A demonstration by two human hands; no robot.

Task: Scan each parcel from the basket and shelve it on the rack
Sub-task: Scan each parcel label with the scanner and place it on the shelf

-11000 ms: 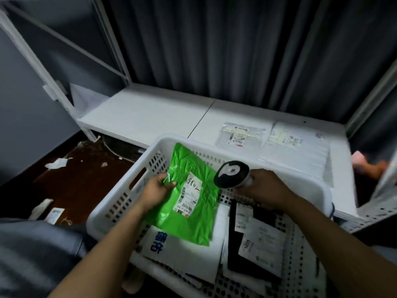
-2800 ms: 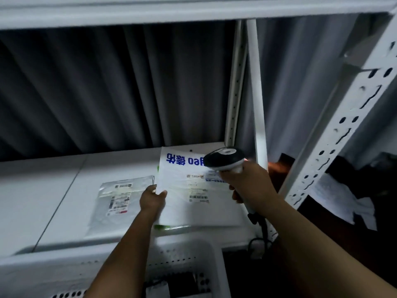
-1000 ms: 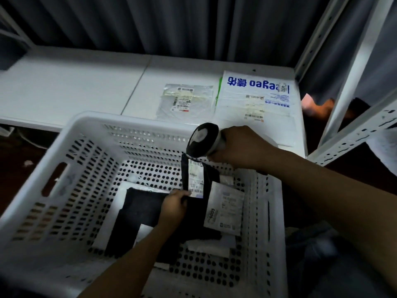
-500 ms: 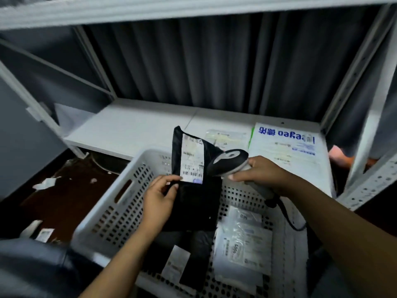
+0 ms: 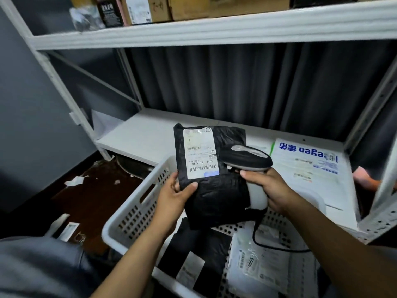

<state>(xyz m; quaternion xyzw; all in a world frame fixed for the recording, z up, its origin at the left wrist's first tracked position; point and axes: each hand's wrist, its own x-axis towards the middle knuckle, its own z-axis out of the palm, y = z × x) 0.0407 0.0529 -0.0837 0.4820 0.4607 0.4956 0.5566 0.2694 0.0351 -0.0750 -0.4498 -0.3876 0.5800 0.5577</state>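
1. The left hand [image 5: 176, 194] pinches the black parcel [image 5: 214, 198] at its left edge. The thumb lies on the front, just below the lower left corner of the white label [image 5: 200, 153], and the fingers are behind the parcel.
2. The black parcel is held upright in the air above the far part of the white basket [image 5: 133, 211], with its label facing the camera. It is nearer than the lower rack shelf [image 5: 146, 136] and does not touch it.
3. The right hand [image 5: 272, 188] is curled round the pale grip of the scanner [image 5: 247, 160]. The scanner's dark head points left and sits just beside the label's right edge, over the parcel's front.
4. A black cable [image 5: 270, 246] runs from the base of the grip down over the basket.
5. Inside the basket, another dark parcel [image 5: 204, 244] lies near the left side and a pale plastic pouch [image 5: 257, 265] lies to its right.
6. On the right part of the lower rack shelf a white mailer with blue print [image 5: 309, 168] lies flat.
7. The upper shelf [image 5: 214, 26] carries cardboard boxes [image 5: 189, 7] along the top of the view.
8. A dark pleated curtain [image 5: 236, 82] hangs behind the rack.
9. To the left, the dark floor [image 5: 90, 190] has scraps of paper [image 5: 75, 181] on it.
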